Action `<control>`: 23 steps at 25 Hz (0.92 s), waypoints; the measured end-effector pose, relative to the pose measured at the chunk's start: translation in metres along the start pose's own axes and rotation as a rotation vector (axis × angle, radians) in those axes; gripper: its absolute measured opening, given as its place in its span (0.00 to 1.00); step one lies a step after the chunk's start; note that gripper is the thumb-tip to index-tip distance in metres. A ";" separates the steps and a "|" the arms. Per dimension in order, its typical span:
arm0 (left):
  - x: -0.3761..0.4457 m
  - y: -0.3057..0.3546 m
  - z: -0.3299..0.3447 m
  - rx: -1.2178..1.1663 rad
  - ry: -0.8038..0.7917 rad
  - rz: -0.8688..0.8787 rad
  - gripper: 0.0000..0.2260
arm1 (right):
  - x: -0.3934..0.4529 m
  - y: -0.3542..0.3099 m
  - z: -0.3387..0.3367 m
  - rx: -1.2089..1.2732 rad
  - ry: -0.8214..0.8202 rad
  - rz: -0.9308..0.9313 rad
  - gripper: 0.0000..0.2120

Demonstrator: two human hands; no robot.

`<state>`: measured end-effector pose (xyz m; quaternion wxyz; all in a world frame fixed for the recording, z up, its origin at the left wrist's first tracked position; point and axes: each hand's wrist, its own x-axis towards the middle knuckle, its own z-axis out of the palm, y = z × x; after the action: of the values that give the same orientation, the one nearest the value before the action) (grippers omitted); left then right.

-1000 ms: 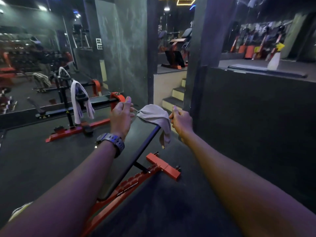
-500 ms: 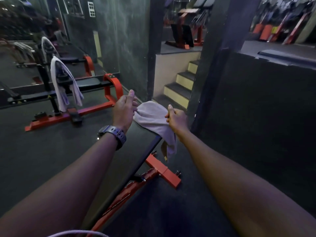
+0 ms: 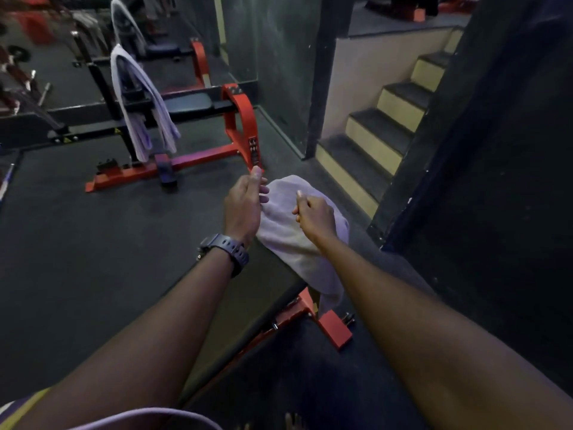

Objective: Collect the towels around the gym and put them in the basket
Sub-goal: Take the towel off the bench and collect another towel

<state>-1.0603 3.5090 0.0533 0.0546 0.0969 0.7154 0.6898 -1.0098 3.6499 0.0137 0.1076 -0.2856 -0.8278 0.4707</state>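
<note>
Far off to the left of both hands, a second towel point(image 3: 136, 103) hangs over a black and red bench point(image 3: 198, 107). It droops down in 2 long parts, well apart from the hands.

The left hand point(image 3: 243, 209) has a dark watch point(image 3: 226, 248) on its wrist. Its fingers point(image 3: 263, 193) are curled and touch the left edge of the grey towel point(image 3: 291, 240). The thumb points up. It looks like it pinches the cloth, but the grip is hard to see.

The grey towel lies between the 2 hands and under them. It sits on the top end of a dark sloped bench pad point(image 3: 248, 305). Part of it hangs down past the right side of the pad, near the red frame point(image 3: 331, 327).

The right hand point(image 3: 314, 217) is closed in a fist on top of the towel and grabs a bit of the cloth.

To the right of the hands, steps point(image 3: 381, 128) go up beside a dark wall point(image 3: 496, 150).
</note>
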 end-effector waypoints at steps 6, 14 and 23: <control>0.051 -0.042 0.019 -0.005 0.021 -0.077 0.26 | 0.056 0.035 0.037 -0.645 0.004 -0.333 0.20; 0.075 -0.048 0.018 -0.013 0.040 -0.100 0.23 | 0.062 0.062 0.044 -0.951 -0.109 -0.610 0.24; 0.048 0.045 -0.110 0.048 0.337 0.132 0.23 | 0.028 -0.116 0.071 0.072 0.025 -0.475 0.07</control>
<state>-1.1274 3.4131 0.1052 -0.1136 0.0279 0.7229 0.6810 -1.1075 3.5687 0.0709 0.2355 -0.0847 -0.8531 0.4579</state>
